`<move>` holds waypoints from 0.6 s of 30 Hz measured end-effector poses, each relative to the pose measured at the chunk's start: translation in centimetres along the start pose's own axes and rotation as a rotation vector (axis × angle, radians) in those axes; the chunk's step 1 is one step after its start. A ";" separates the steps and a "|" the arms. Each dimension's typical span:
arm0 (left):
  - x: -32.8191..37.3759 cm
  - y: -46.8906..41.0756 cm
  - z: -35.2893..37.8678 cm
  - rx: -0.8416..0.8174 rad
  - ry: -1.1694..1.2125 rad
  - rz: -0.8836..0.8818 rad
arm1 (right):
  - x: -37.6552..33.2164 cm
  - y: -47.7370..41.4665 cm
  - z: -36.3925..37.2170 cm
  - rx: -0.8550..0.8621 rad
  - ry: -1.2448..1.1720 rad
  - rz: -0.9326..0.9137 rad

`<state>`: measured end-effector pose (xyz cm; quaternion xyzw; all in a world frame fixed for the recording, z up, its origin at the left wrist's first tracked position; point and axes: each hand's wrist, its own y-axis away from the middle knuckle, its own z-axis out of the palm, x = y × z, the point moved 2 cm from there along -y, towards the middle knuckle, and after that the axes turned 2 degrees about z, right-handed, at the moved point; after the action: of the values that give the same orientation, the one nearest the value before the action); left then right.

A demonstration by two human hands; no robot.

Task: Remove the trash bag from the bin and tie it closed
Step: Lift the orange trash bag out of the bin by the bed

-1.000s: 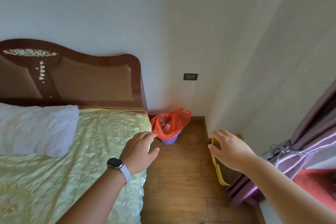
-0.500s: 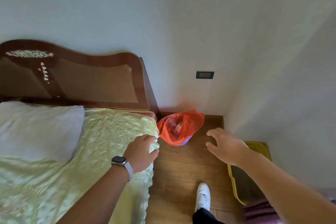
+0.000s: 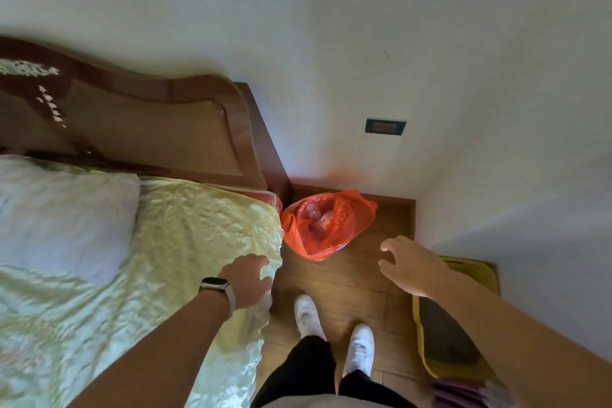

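An orange-red trash bag (image 3: pixel 326 225) lines a small bin on the wooden floor, in the corner between the bed's headboard and the wall. Only a sliver of the purple bin (image 3: pixel 341 246) shows under the bag's edge. The bag's mouth is open, with crumpled trash inside. My left hand (image 3: pixel 246 278), watch on the wrist, hovers over the bed's corner, left of and nearer than the bag, fingers loosely curled, holding nothing. My right hand (image 3: pixel 409 263) reaches forward to the right of the bag, fingers spread and empty. Neither hand touches the bag.
The bed (image 3: pixel 172 258) with a pale green cover and a white pillow (image 3: pixel 63 219) fills the left. A yellow-rimmed object (image 3: pixel 419 338) leans by the right wall. My white shoes (image 3: pixel 308 315) stand on the narrow floor strip. A wall socket (image 3: pixel 385 126) sits above the bin.
I have stepped closer and the view has tilted down. The bag now lies nearer, my feet have come into view, and both hands stay outstretched and empty.
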<state>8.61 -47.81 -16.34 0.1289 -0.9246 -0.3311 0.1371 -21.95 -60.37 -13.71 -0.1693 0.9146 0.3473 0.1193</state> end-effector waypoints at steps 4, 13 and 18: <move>-0.3 -4.2 0.0 -0.081 -0.027 0.038 | 0.1 -3.2 -0.2 -0.029 -0.010 0.048; -1.7 -14.5 0.7 -0.163 0.144 0.023 | -0.5 -11.0 -1.6 -0.028 0.001 0.160; -2.4 -18.8 1.8 -0.155 0.319 -0.083 | 0.1 -15.8 -1.1 -0.066 -0.010 0.198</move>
<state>13.04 -60.03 -30.28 0.2071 -0.8567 -0.3822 0.2777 -15.96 -72.23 -22.33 -0.0804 0.9143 0.3881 0.0833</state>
